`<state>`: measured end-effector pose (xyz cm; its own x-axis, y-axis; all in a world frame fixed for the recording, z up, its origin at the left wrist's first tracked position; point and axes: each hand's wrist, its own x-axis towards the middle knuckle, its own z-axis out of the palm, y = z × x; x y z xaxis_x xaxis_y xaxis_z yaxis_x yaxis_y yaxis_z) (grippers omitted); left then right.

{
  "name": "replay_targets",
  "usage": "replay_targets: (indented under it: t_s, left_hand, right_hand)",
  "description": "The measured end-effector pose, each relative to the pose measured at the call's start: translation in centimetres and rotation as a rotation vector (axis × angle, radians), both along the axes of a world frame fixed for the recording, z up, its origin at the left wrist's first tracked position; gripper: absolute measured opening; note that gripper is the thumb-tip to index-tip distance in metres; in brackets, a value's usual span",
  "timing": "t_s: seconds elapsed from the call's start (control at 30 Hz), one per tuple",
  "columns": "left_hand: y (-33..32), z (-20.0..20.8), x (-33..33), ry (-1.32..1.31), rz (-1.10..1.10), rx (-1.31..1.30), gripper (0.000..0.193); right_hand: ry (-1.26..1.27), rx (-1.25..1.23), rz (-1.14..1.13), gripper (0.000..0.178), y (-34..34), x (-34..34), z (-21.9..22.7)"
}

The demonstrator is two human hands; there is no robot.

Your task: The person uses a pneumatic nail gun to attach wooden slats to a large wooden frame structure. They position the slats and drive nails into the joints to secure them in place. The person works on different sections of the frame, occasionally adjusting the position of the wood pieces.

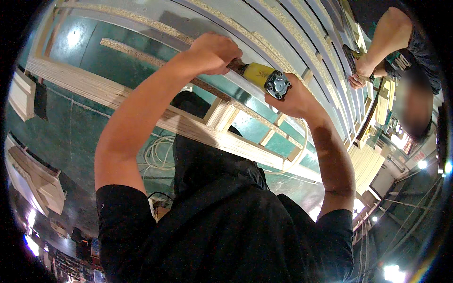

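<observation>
Over the wooden frame [85, 81], our right hand [295, 96] clamps the yellow nail gun [257, 74]; our left hand [216, 53] curls nearby (grasp unclear). Strips [132, 20] already line the frame; how many remain unfixed, we cannot tell.

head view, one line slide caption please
Over a wooden frame, the right hand grips a yellow power tool, the left hand close to its far end.
</observation>
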<state>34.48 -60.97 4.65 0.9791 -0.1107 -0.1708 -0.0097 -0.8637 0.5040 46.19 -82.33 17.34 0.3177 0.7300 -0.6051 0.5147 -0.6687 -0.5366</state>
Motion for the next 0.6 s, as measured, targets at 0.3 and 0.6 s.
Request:
replay_targets:
  t_s: [0.3, 0.6]
  left_hand:
    - [-0.4, -0.6, 0.2, -0.052, -0.011, -0.003, 0.034]
    - [-5.3, 2.8, 2.0, 0.047, -0.048, 0.166, 0.057]
  right_hand:
    - [0.057, 0.032, -0.031, 0.033, -2.0, 0.5, 0.3]
    - [0.051, -0.216, -0.203, 0.063, -18.8, 4.1, 1.6]
